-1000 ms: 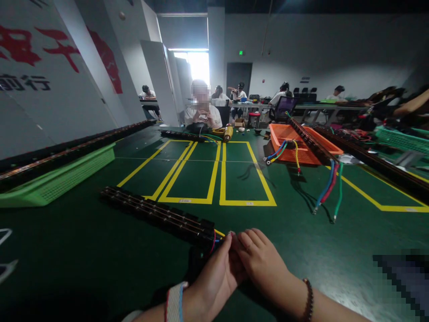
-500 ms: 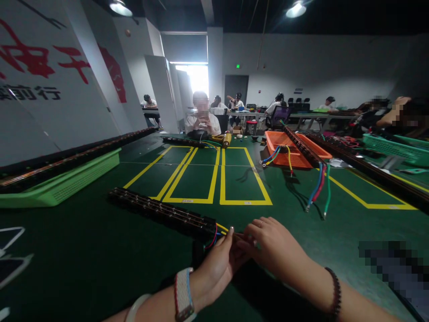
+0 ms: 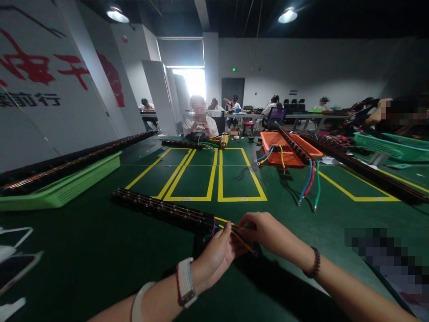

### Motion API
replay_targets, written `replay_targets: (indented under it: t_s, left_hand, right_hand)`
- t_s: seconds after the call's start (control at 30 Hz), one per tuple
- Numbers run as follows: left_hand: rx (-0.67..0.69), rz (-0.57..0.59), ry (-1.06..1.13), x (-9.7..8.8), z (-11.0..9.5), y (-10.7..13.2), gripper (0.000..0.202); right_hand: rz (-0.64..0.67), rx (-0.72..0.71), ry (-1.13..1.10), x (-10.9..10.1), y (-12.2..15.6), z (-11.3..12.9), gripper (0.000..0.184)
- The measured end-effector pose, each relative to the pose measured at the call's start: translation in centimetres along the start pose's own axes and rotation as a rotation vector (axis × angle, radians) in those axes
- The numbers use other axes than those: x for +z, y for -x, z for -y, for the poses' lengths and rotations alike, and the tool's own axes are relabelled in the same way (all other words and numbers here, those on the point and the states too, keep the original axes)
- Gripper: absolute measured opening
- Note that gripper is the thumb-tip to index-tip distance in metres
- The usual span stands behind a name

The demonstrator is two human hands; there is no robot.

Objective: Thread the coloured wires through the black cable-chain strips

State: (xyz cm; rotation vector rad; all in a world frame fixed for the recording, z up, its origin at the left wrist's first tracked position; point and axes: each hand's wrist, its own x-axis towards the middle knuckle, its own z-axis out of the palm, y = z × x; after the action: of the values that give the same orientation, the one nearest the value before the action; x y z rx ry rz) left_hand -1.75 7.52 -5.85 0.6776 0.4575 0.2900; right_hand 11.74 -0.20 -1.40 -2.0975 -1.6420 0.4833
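A long black busbar-like strip [image 3: 164, 209] with thin copper-coloured lines lies slantwise on the green table, its near end beside my hands. Yellow, red and blue wires come out of that end. My left hand [image 3: 223, 252] is closed around these wires, thumb on top. Fingers bent, my right hand [image 3: 264, 230] pinches the wires just to the right of the left thumb. One yellow-orange wire [image 3: 244, 243] hangs out between the hands, ending in a ring terminal [image 3: 255, 253]. The exact grip of the right fingertips is partly hidden.
A green basket [image 3: 80, 182] bears a long black strip at left. An orange basket [image 3: 268, 141] with strips and coloured wires stands at back right, a teal basket [image 3: 385, 147] beyond. Yellow tape [image 3: 241, 199] marks the table. A person [image 3: 201, 123] sits opposite.
My right hand has shifted slightly, its fingers now pinching closer to the left thumb. The yellow-orange wire and its ring terminal have come into sight below the hands. The camera view has shifted a little.
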Motion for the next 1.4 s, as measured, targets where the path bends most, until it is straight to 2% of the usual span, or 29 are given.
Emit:
replay_targets:
  t_s: [0.07, 0.13, 0.3, 0.4, 0.57, 0.77, 0.87, 1.0, 1.07, 1.13, 1.23, 1.3, 1.4]
  left_hand:
    - [-0.013, -0.015, -0.051, 0.0, 0.0, 0.1, 0.028]
    - [-0.028, -0.022, -0.074, -0.1, -0.1, 0.1, 0.032]
    - [-0.064, -0.018, -0.055, -0.4, -0.2, -0.2, 0.034]
    - [-0.078, 0.000, -0.039, -0.6, -0.1, -0.5, 0.034]
    - [-0.084, 0.089, -0.019, -0.7, -0.1, -0.4, 0.035]
    - [-0.081, 0.061, -0.019, -0.5, -0.2, -0.3, 0.037]
    - [-0.081, 0.037, 0.019, -0.6, -0.1, -0.4, 0.028]
    - [-0.135, 0.053, 0.000, -0.9, 0.0, -0.6, 0.026]
    - [-0.125, 0.050, -0.013, -0.9, 0.0, -0.6, 0.025]
    - [-0.084, 0.049, 0.001, -0.8, 0.0, -0.5, 0.024]
    - [-0.070, 0.106, 0.026, -0.5, 0.0, -0.5, 0.026]
    - [-0.077, 0.140, 0.014, -0.4, 0.0, -0.4, 0.027]
    - [-0.078, 0.134, -0.050, -0.2, -0.1, -0.3, 0.029]
  right_hand:
    - [-0.031, -0.033, -0.038, 0.0, -0.6, -1.2, 0.012]
    - [-0.116, -0.087, -0.010, 0.3, -1.3, -2.4, 0.011]
    - [-0.340, -0.224, 0.104, 2.2, -3.1, -5.0, 0.015]
    - [-0.394, -0.279, 0.169, 3.4, -3.8, -6.0, 0.017]
    - [-0.437, -0.334, 0.096, 3.9, -3.4, -6.3, 0.015]
    - [-0.592, -0.382, -0.017, 2.7, -0.5, -4.3, 0.014]
    - [-0.552, -0.394, -0.028, 2.7, 1.8, -2.7, 0.015]
    - [-0.416, -0.494, 0.148, 3.5, 3.8, -1.5, 0.028]
    - [-0.397, -0.532, 0.242, 3.9, 3.9, -1.4, 0.029]
    - [-0.419, -0.543, 0.304, 4.1, 3.6, -1.6, 0.021]
    - [-0.454, -0.535, 0.354, 3.9, 3.1, -2.0, 0.021]
    - [-0.459, -0.494, 0.314, 3.5, 2.9, -2.2, 0.020]
    - [-0.400, -0.317, 0.041, 2.9, 2.7, -2.3, 0.015]
